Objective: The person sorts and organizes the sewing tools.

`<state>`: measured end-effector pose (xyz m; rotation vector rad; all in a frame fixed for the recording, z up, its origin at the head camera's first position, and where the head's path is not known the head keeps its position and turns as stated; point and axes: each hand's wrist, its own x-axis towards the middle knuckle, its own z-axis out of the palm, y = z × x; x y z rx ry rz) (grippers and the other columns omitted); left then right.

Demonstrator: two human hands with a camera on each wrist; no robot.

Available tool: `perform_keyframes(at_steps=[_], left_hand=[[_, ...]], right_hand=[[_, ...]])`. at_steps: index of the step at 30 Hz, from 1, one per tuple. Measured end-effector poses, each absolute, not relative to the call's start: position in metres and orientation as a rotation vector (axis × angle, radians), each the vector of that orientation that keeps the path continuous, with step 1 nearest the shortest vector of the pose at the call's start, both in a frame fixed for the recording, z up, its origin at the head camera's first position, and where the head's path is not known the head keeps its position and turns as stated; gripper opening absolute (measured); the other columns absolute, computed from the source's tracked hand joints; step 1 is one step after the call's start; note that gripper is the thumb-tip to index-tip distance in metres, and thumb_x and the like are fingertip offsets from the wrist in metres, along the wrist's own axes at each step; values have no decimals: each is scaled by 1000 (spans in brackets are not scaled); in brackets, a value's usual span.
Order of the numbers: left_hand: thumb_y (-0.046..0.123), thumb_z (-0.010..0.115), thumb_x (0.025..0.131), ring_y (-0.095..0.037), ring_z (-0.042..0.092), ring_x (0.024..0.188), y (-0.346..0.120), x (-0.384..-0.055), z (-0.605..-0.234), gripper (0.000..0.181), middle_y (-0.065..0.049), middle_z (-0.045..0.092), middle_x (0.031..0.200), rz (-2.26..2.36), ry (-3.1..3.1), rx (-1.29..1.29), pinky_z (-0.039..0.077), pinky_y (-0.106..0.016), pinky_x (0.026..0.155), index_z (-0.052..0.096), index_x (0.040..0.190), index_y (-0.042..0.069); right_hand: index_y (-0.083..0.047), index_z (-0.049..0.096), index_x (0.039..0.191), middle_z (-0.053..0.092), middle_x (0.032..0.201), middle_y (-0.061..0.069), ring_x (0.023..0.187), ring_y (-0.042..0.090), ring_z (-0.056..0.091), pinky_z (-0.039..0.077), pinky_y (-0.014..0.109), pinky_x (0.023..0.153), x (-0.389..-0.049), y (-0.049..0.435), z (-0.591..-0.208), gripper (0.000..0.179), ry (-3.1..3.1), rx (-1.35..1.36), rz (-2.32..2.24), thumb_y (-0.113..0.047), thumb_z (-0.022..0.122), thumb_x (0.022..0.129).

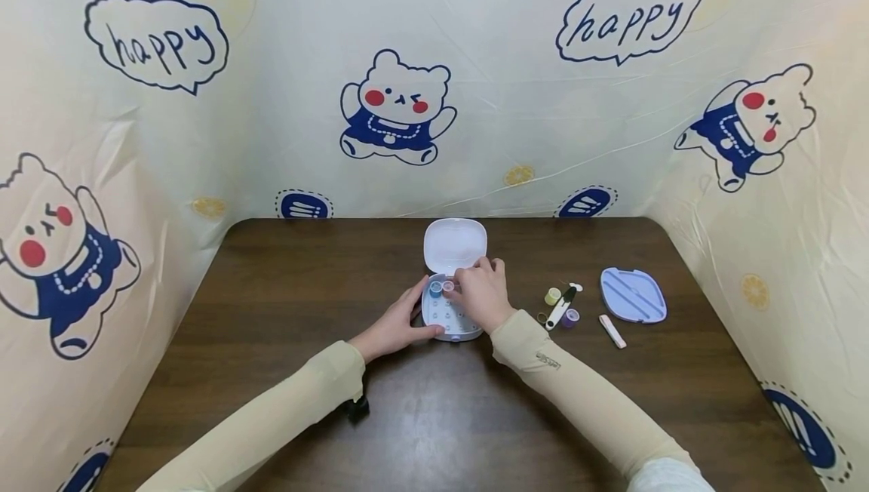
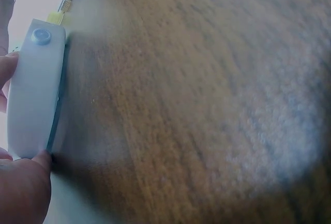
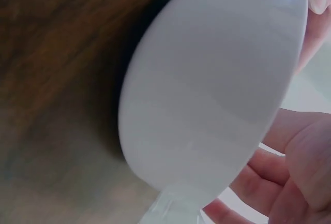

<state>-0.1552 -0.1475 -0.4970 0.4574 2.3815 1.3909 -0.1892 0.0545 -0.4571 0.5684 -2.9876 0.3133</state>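
A small sewing box [image 1: 453, 332] sits on the table with its lid [image 1: 455, 245] tipped up at the back and rows of small pegs inside. My left hand [image 1: 397, 330] grips its left side, thumb along the front edge and fingers toward the back corner. Inside, at the back left, stands a blue thread spool [image 1: 436, 290]. Beside it is a pink thread spool [image 1: 448, 287], which the thumb and fingers of my right hand [image 1: 483, 294] pinch. That hand covers the box's right part. In the left wrist view, the box front [image 2: 36, 89] shows a round button [image 2: 41, 36].
Right of the box lie a yellow spool [image 1: 553, 296], thread snips [image 1: 560, 309] and a purple spool [image 1: 570, 317]. Farther right are a blue tray insert [image 1: 634, 296] and a small whitish stick [image 1: 612, 331]. Patterned cloth [image 1: 509, 115] hangs behind the table [image 1: 305, 265].
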Motion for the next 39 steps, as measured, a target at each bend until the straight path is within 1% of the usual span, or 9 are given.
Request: perform_keyframes(at_steps=[3,6,12,16,18,22,30,39], left_hand=[[28,82,93,-32,29,155,-147,-155,-497,105,-21,17,171,1405,2371,461,33,-44,121,11,168,6],[26,82,93,-35,31,154,-147,-155,-497,104,-23,18,170,1427,2363,471,34,-46,121,12,167,3],[28,82,93,-34,32,154,-148,-155,-497,105,-22,19,170,1413,2377,453,34,-46,121,12,167,5],[28,82,92,-32,31,154,-147,-155,-497,106,-21,19,170,1399,2374,431,34,-44,121,11,168,7],[28,83,92,-31,31,154,-147,-156,-498,106,-20,19,170,1393,2374,427,34,-43,121,11,168,7],[27,83,92,-31,29,155,-147,-156,-498,107,-19,17,171,1394,2369,427,33,-43,121,10,168,6],[30,82,92,-30,27,156,-146,-156,-498,107,-19,17,171,1384,2373,440,33,-43,122,10,168,8],[32,82,92,-31,26,156,-147,-156,-498,107,-18,17,172,1365,2383,415,33,-45,122,11,168,9]], right_hand=[[-14,80,99,79,93,1,104,30,60,36,60,108,-188,58,-457,19,-2960,580,354,-32,81,93],[-14,79,98,76,88,0,102,30,61,37,60,107,-187,63,-457,14,-2935,591,377,-27,81,93],[-14,79,104,74,86,-2,103,29,61,36,58,106,-184,74,-458,15,-2932,579,429,-25,81,93],[-14,79,103,73,85,-3,98,28,61,38,56,103,-184,81,-459,14,-2919,580,453,-23,81,93],[-13,79,104,74,88,-1,98,28,61,39,56,102,-182,84,-458,14,-2923,587,468,-22,81,93],[-12,79,106,76,92,0,100,29,62,41,57,101,-180,92,-454,16,-2925,597,465,-22,81,94],[-11,79,109,76,96,6,103,31,62,41,57,103,-174,106,-451,20,-2902,577,487,-24,81,93],[-12,79,102,77,95,6,100,32,62,41,59,99,-169,119,-448,14,-2861,566,517,-23,80,94]])
